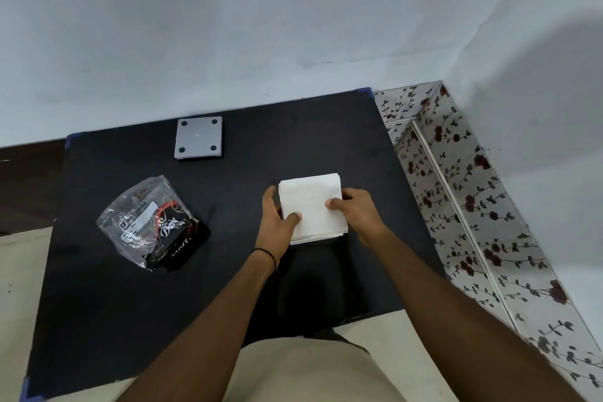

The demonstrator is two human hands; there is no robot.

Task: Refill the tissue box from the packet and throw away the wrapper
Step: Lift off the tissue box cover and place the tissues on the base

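A square stack of white tissues (311, 197) sits on the black table (107, 297), right of centre. My left hand (277, 222) grips its left edge, thumb on top. My right hand (354, 210) grips the right edge, thumb also on top. The clear plastic wrapper (148, 222) with black and red print lies crumpled to the left, apart from both hands. A grey square panel (199, 138) with a black pad in each corner lies flat at the back of the table; it looks like the base of the tissue box. I see no other part of the box.
The pale wall (261, 26) runs right behind the table's back edge. Floral-patterned tiles (456, 199) border the table on the right. My lap shows below the table's front edge. No bin is in view.
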